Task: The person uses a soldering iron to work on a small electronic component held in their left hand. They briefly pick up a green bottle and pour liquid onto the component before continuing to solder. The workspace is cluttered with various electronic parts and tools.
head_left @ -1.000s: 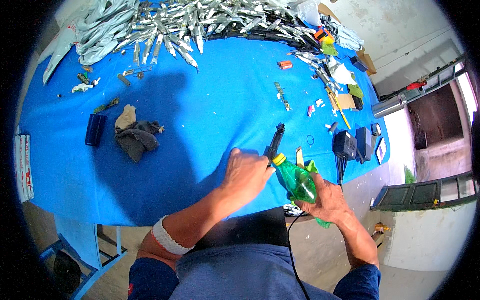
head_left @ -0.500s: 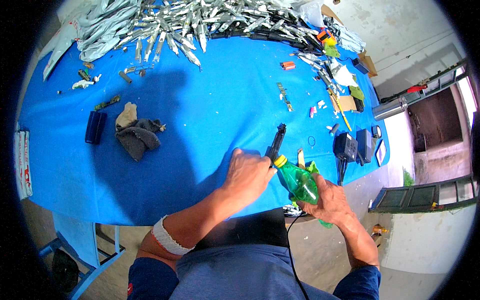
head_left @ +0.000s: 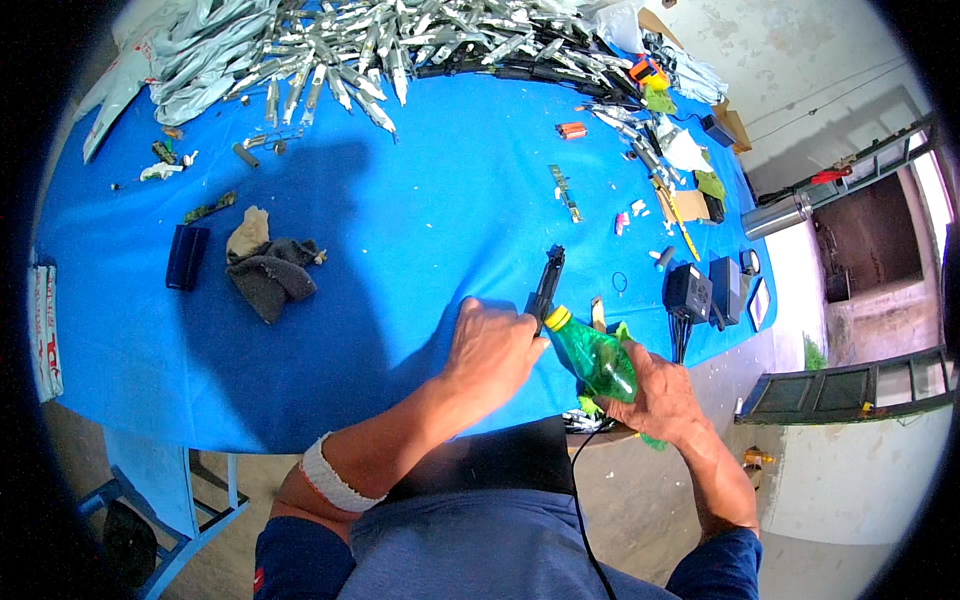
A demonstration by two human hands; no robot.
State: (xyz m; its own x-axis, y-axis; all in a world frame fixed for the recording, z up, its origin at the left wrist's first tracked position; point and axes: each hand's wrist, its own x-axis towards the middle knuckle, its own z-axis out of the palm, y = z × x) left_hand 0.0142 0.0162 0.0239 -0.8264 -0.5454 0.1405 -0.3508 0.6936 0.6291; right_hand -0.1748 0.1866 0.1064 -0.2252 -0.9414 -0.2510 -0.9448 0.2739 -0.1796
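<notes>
I see 2 bare hands at the near side of the blue worktop (head_left: 450,200). The fingers of the left hand (head_left: 490,350) are curled tightly around the lower end of a narrow black part (head_left: 549,276), and its upper end points away from the body, above the cloth surface. The fingers of the right hand (head_left: 662,392) are wrapped around the body of a green bottle (head_left: 602,368), with no wide gap that I can notice. The bottle is tilted, and its yellow cap (head_left: 558,319) is directed to the black part, just beside it; whether these 2 touch, I cannot tell. Some bright green material (head_left: 652,441) shows also below the right hand, but I cannot say what it is.

On the left, I find a grey cloth (head_left: 270,285) and, near it, a dark blue case (head_left: 184,257). Beyond the hands lies a thin circuit board (head_left: 564,193), and farther an orange piece (head_left: 571,130). To the right I see a yellow stick (head_left: 679,220) and a black box (head_left: 688,293) with cables. A large heap of metal pieces (head_left: 400,45) covers the far edge, beside the grey plastic bags (head_left: 215,60).
</notes>
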